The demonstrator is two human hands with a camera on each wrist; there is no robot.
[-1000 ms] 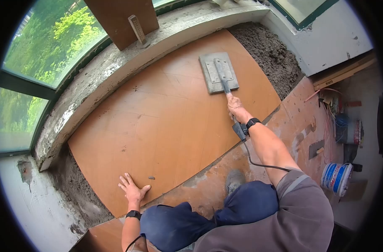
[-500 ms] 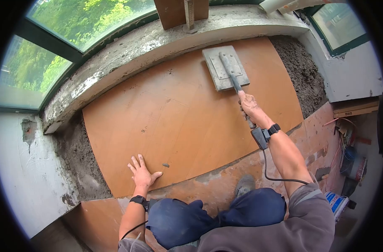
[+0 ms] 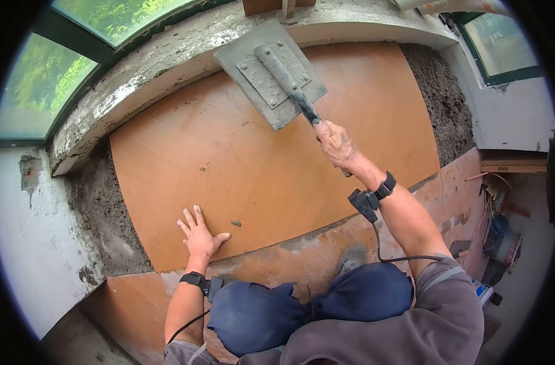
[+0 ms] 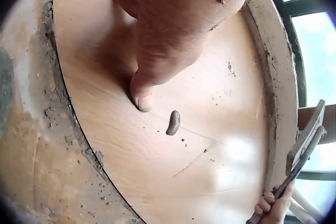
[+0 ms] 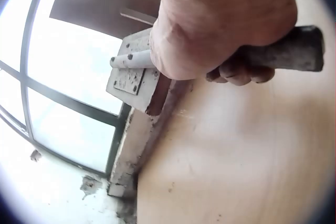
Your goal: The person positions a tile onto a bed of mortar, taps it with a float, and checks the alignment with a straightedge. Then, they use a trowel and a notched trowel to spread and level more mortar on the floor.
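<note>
My right hand (image 3: 337, 145) grips the handle of a tamper (image 3: 271, 76), whose flat, rectangular, mortar-grey head is screwed to the handle. The head is raised and tilted above the tile, as the left wrist view shows, and overlaps the window ledge in the head view. The handle's butt (image 5: 310, 48) sticks out behind the fist. My left hand (image 3: 199, 236) rests on the near left part of a large orange-brown tile (image 3: 277, 182), fingers spread and thumb out to the side. Close to the thumb lies a small grey mortar lump (image 4: 172, 122).
Rough wet mortar (image 3: 438, 100) borders the tile on the right, with more mortar (image 3: 101, 213) on the left. A rough ledge (image 3: 137, 82) runs along its far edge below the windows. Smeared tiles (image 3: 314, 255) lie by my knees. A bucket and cables stand far right.
My right hand has lifted the tamper from the tile's far right and swung it up and leftward. The left hand stays on the tile. The head view has turned.
</note>
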